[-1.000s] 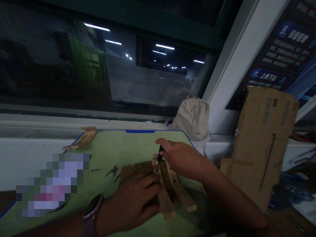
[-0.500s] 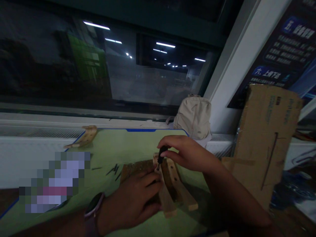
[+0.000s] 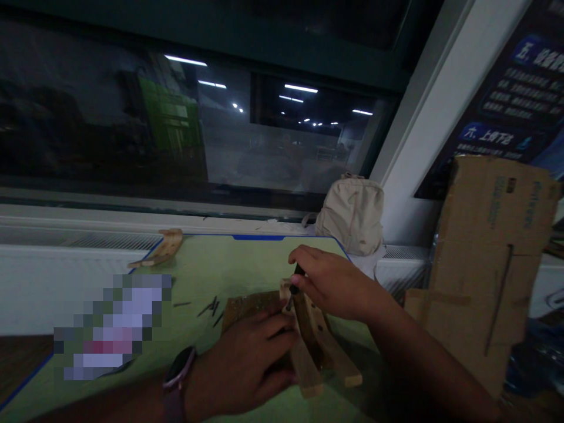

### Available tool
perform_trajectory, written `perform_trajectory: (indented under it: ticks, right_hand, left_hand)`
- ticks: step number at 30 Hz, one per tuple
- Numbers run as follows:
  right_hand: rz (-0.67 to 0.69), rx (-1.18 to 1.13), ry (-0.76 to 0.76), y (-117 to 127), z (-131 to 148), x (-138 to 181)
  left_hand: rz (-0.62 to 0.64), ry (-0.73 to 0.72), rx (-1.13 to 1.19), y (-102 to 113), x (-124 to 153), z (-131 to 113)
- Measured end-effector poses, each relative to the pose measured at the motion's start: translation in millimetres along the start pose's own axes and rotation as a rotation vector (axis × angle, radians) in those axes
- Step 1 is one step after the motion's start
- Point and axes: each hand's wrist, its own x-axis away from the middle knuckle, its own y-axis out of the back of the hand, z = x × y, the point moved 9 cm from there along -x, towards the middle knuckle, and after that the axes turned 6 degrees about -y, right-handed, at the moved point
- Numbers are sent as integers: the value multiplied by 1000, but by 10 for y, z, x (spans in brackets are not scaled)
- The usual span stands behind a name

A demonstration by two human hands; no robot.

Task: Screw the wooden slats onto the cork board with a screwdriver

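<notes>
My right hand [image 3: 332, 282] is closed round the black handle of a screwdriver [image 3: 296, 282], which leans with its tip down at the upper part of a pale wooden piece [image 3: 306, 367]. My left hand [image 3: 253, 352] presses on that piece from the left, fingers close to the tip and thumb lower down; its grip is partly hidden. Alongside on the right lies a second wooden piece [image 3: 341, 358] with dark holes. Under both is a brown board [image 3: 242, 305]. Whether a screw sits below the tip is too dark to tell.
Several dark screws [image 3: 212, 306] lie left of the board on the green tabletop [image 3: 211, 264]. Another wooden piece [image 3: 163, 249] rests at the far left edge, near a pixelated item [image 3: 127, 323]. A beige backpack [image 3: 352, 214] stands by the window; cardboard [image 3: 484, 247] leans at right.
The whole view has shifted a little, so everything appears slightly further right and lower. The screwdriver leans more to the right at its top. Both hands keep their places on the work.
</notes>
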Motion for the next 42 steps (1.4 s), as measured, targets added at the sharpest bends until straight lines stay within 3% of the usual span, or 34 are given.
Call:
perform_trajectory:
  ticks: [6,11,16,20,26,32,36,42]
  right_hand:
    - [32,-207,96,-3,37,-8]
    - [-52,-41,42,-11,-36,-91]
    - [-24,148,-60,-81,-65,-109]
    - [15,-40,11,-10,-13,-4]
    - [197,-303,172,25,83,124]
    - [-5,-107,62,13,0,-17]
    - [-39,71,1,-31,12,-45]
    - [1,-177,130,-14,94,2]
  left_hand:
    - [29,20,2,-25,-10,35]
    - [33,8,5,-17,-13,20]
    - [16,2,10,-14,-15,10]
    - [17,11,20,-19,-17,22]
    - [14,-5,-3,-10,-13,16]
    - [39,23,-18,-14,-24,11]
    - [42,35,-8,-8,-29,7]
    - [29,22,-10,-20,-23,15]
